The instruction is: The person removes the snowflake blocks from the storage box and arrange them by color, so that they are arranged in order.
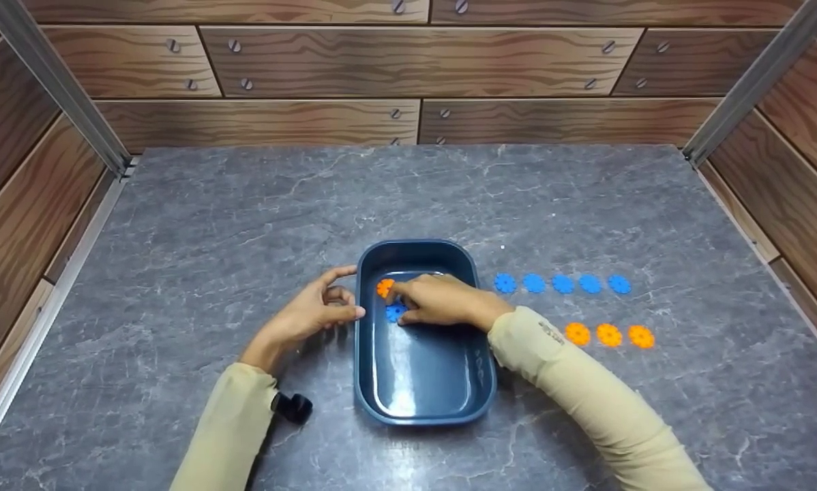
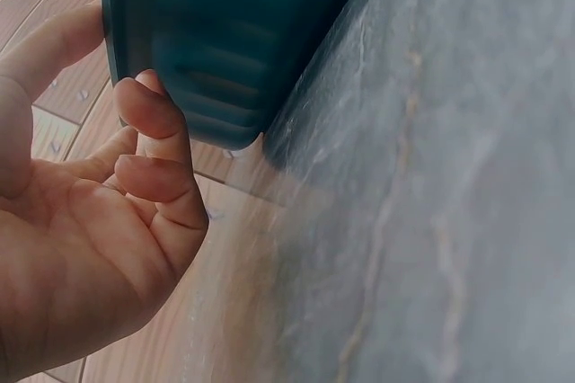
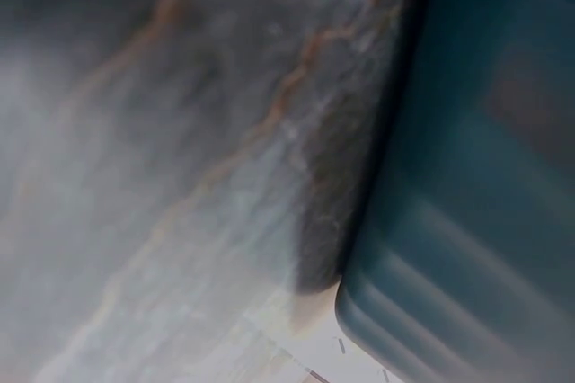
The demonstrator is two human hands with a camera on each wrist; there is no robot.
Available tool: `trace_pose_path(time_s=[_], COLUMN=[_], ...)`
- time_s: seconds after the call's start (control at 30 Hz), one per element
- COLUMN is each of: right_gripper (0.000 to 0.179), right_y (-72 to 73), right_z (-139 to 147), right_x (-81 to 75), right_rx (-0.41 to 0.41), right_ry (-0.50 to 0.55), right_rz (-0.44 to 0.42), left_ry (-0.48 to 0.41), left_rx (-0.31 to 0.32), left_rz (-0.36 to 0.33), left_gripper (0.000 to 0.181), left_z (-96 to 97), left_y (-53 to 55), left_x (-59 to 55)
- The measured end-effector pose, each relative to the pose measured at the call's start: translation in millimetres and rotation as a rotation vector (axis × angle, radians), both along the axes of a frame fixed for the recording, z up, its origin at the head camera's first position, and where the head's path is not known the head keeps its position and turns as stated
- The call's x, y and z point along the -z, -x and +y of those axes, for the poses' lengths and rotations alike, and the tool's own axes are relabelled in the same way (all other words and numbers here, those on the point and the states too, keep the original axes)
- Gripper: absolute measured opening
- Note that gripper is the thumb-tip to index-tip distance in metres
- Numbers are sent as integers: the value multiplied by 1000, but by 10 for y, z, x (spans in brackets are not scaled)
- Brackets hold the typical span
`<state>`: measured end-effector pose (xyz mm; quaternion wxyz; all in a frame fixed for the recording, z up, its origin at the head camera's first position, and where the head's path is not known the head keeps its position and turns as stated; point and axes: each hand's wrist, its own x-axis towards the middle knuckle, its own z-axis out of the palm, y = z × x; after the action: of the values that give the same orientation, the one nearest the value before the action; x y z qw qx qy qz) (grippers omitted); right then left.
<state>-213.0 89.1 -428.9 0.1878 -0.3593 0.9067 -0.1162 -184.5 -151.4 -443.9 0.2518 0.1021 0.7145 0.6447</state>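
Observation:
My right hand [image 1: 442, 300] reaches over the right rim into a dark blue rectangular tub [image 1: 422, 375]. Its thumb and index finger pinch a blue notched disc [image 1: 395, 313] low over the tub's floor, near the left wall. Just behind that disc lies an orange notched disc [image 1: 384, 288], partly covered by the index finger. My left hand [image 1: 313, 307] stays outside the tub, its thumb tip at the left rim and index finger stretched along the wall. In the left wrist view, the other fingers [image 2: 153, 113] bend loosely beside the tub's outer wall [image 2: 216, 50].
Right of the tub, several blue discs [image 1: 562, 284] lie in a row. Nearer the front, 3 orange discs [image 1: 609, 335] form another row beside the right sleeve [image 1: 586, 382]. Wood-patterned panels [image 1: 422, 61] border the grey marbled table [image 1: 245, 204] at the back and sides.

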Motion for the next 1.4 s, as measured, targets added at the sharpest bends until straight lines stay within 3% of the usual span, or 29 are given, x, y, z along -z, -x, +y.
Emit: trace_pose_path(time_s=[0.3,0.7,1.1,1.4], right_gripper=[36,37,35,33], right_y=[-12,-53,-88,-101], right_z=[23,120,322,580], right_x=[-32,-302,-533,-688], right_rx=[-10,11,22,78], right_ry=[21,85,113,104], right_rz=[27,100,72,84], left_ry=[-21,-5,10,20], left_rx=[18,10,17,10], left_rz=[-2,-2,23,23], left_gripper=[77,77,76,76], left_z=[-5,-14,13,1], left_y=[-10,-10,-1,-8], left_x=[2,-22,-23,-21])
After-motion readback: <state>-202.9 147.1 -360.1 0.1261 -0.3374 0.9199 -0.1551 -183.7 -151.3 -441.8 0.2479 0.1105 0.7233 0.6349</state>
